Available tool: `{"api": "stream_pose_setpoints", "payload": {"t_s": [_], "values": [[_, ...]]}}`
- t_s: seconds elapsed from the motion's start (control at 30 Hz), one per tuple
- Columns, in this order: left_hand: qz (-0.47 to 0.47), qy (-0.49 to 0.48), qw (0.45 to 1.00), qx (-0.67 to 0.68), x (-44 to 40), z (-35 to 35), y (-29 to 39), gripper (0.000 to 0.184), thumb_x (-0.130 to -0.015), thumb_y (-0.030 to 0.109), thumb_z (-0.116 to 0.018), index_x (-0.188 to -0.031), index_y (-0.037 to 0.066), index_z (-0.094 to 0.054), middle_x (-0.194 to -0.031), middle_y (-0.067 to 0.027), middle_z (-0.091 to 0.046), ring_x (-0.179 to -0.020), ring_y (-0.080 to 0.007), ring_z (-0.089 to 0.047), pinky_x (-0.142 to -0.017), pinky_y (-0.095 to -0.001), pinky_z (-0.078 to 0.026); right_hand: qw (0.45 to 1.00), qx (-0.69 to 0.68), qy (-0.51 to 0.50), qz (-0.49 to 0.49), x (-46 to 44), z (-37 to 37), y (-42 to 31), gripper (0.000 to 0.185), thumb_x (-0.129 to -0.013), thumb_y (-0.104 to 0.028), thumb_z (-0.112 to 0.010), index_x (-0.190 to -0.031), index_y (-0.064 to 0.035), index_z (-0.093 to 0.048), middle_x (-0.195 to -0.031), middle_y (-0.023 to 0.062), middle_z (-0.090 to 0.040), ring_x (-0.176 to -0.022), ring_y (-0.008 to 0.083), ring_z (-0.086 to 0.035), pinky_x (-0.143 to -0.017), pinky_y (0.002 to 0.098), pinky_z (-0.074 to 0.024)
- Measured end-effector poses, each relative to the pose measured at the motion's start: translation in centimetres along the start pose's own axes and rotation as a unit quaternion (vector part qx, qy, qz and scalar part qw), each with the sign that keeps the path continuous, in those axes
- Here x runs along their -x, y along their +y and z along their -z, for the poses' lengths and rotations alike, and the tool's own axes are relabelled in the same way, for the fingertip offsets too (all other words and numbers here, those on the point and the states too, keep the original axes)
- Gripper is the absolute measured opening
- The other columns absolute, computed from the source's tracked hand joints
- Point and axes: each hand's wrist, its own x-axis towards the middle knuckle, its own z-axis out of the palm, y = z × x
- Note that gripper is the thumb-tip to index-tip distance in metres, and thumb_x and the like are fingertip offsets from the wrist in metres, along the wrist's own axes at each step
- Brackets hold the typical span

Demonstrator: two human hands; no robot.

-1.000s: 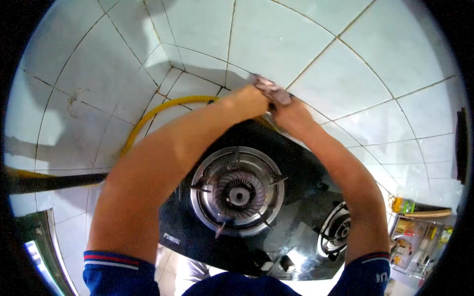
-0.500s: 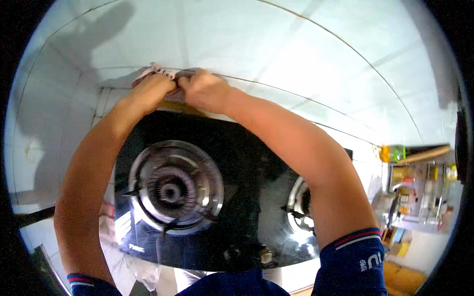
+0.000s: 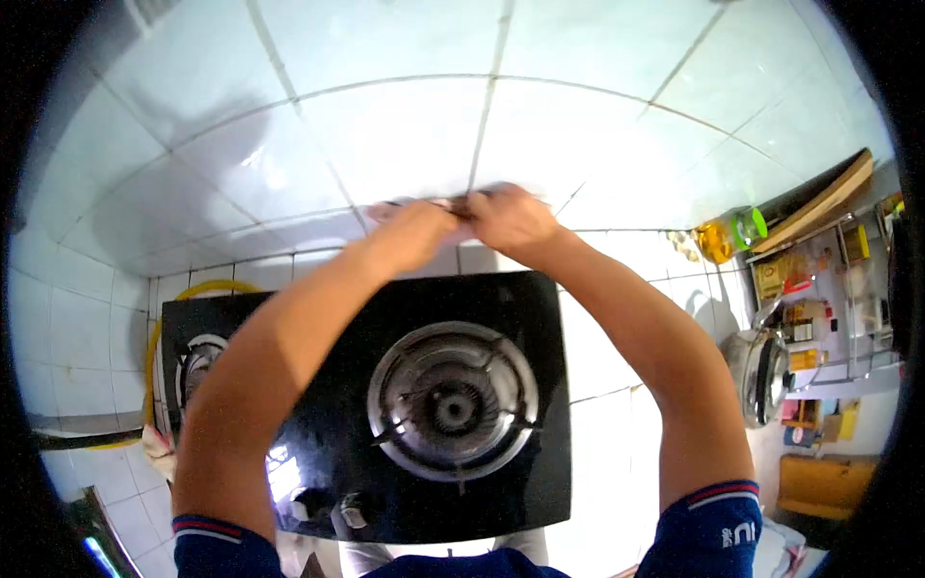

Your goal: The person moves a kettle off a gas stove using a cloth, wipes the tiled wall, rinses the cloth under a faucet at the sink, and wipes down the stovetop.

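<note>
Left hand point(image 3: 421, 229) and right hand point(image 3: 513, 222) work side by side, both clenched on pinkish cloth point(image 3: 384, 209) at tiled wall point(image 3: 385, 135), behind black two-burner gas stove point(image 3: 332, 424).

The left hand point(image 3: 421, 234), right hand point(image 3: 513, 222) and cloth point(image 3: 383, 209) have moved rightward.

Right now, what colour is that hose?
The hose is yellow, best seen in the head view.

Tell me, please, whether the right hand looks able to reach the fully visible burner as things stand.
Probably yes: nothing visible lies between the right hand and the burner, though that hand grips a cloth.
</note>
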Motion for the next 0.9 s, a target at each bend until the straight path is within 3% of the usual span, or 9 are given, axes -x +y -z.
{"api": "stream_pose_setpoints", "payload": {"t_s": [0.07, 0.13, 0.2, 0.37, 0.47, 0.53, 0.6, 0.73, 0.9], "values": [[0.031, -0.039, 0.997, 0.064, -4.6, -0.2, 6.3, 0.025, -0.083, -0.004, -0.051, -0.101, 0.005, -0.067, -0.102, -0.0198, -0.067, -0.096, -0.0371, -0.065, -0.085, -0.0472, -0.051, 0.998, 0.017, 0.056, -0.012, 5.3, 3.0, 4.1, 0.018, -0.078, -0.013, -0.064, -0.096, -0.0114, -0.069, -0.092, 0.0068, -0.058, -0.083, 0.0218, -0.063, -0.075, 0.0365, -0.0519], [-0.076, 0.080, 0.988, 0.109, -9.7, -5.3, 7.6, 0.037, -0.084, -0.006, -0.048, -0.113, 0.008, -0.065, -0.106, -0.0198, -0.066, -0.098, -0.0368, -0.065, -0.085, -0.0467, -0.051, 0.993, 0.062, -0.026, -0.093, 10.2, 6.1, 7.5, 0.020, -0.079, -0.015, -0.065, -0.096, -0.0218, -0.070, -0.095, 0.0034, -0.059, -0.087, 0.0199, -0.063, -0.073, 0.0358, -0.0503], [-0.060, 0.089, 0.992, 0.067, -12.0, -4.7, 12.0, 0.044, -0.085, -0.007, -0.046, -0.122, 0.009, -0.062, -0.108, -0.0194, -0.065, -0.099, -0.0368, -0.065, -0.085, -0.0462, -0.051, 0.984, 0.112, 0.003, -0.135, 13.1, 8.5, 9.8, 0.023, -0.081, -0.017, -0.063, -0.101, -0.0258, -0.071, -0.091, 0.0005, -0.059, -0.081, 0.0193, -0.064, -0.070, 0.0340, -0.0514], [-0.066, 0.139, 0.988, -0.019, -12.0, -0.8, 14.9, 0.036, -0.085, -0.001, -0.049, -0.119, 0.005, -0.059, -0.105, -0.0143, -0.063, -0.091, -0.0343, -0.066, -0.077, -0.0444, -0.053, 0.961, 0.130, 0.102, -0.220, 12.3, 11.8, 9.1, 0.021, -0.077, -0.010, -0.062, -0.095, -0.0213, -0.068, -0.088, 0.0004, -0.058, -0.078, 0.0202, -0.064, -0.067, 0.0357, -0.0500], [-0.093, 0.182, 0.977, -0.062, -9.1, 2.2, 12.9, 0.026, -0.086, 0.005, -0.052, -0.111, 0.002, -0.057, -0.101, -0.0125, -0.059, -0.084, -0.0319, -0.066, -0.070, -0.0394, -0.055, 0.953, 0.098, 0.208, -0.196, 8.0, 12.5, 6.8, 0.022, -0.077, -0.008, -0.062, -0.096, -0.0198, -0.067, -0.090, 0.0008, -0.059, -0.078, 0.0202, -0.064, -0.063, 0.0355, -0.0499], [-0.056, 0.222, 0.948, -0.222, -5.9, 4.6, 11.3, 0.032, -0.077, 0.003, -0.064, -0.109, 0.003, -0.060, -0.106, -0.0102, -0.059, -0.088, -0.0232, -0.067, -0.069, -0.0345, -0.057, 0.952, 0.090, 0.222, -0.188, 4.1, 13.1, 4.5, 0.026, -0.076, -0.009, -0.064, -0.099, -0.0199, -0.068, -0.092, 0.0004, -0.061, -0.076, 0.0193, -0.065, -0.061, 0.0345, -0.0507], [-0.068, 0.295, 0.909, -0.285, -3.3, 6.7, 8.0, 0.030, -0.081, 0.006, -0.061, -0.110, 0.004, -0.059, -0.109, -0.0094, -0.058, -0.088, -0.0233, -0.067, -0.068, -0.0343, -0.057, 0.944, 0.060, 0.271, -0.181, 0.1, 13.9, 1.8, 0.029, -0.073, -0.010, -0.065, -0.100, -0.0193, -0.068, -0.093, 0.0005, -0.061, -0.074, 0.0191, -0.065, -0.060, 0.0342, -0.0516], [-0.069, 0.346, 0.888, -0.294, 6.5, 15.1, 3.7, 0.028, -0.082, 0.011, -0.059, -0.110, 0.009, -0.059, -0.107, -0.0060, -0.058, -0.090, -0.0206, -0.066, -0.068, -0.0332, -0.058, 0.935, 0.035, 0.326, -0.137, -10.0, 15.4, -4.0, 0.028, -0.074, -0.014, -0.065, -0.101, -0.0186, -0.067, -0.090, 0.0026, -0.059, -0.071, 0.0203, -0.064, -0.059, 0.0350, -0.0525], [0.032, 0.431, 0.857, -0.280, 16.1, 21.2, -0.7, 0.034, -0.078, 0.008, -0.067, -0.111, 0.013, -0.064, -0.109, -0.0022, -0.062, -0.093, -0.0226, -0.066, -0.077, -0.0355, -0.056, 0.924, -0.001, 0.372, -0.089, -21.2, 16.4, -11.0, 0.020, -0.076, -0.019, -0.064, -0.095, -0.0142, -0.064, -0.088, 0.0069, -0.055, -0.072, 0.0223, -0.064, -0.064, 0.0377, -0.0524]]}}
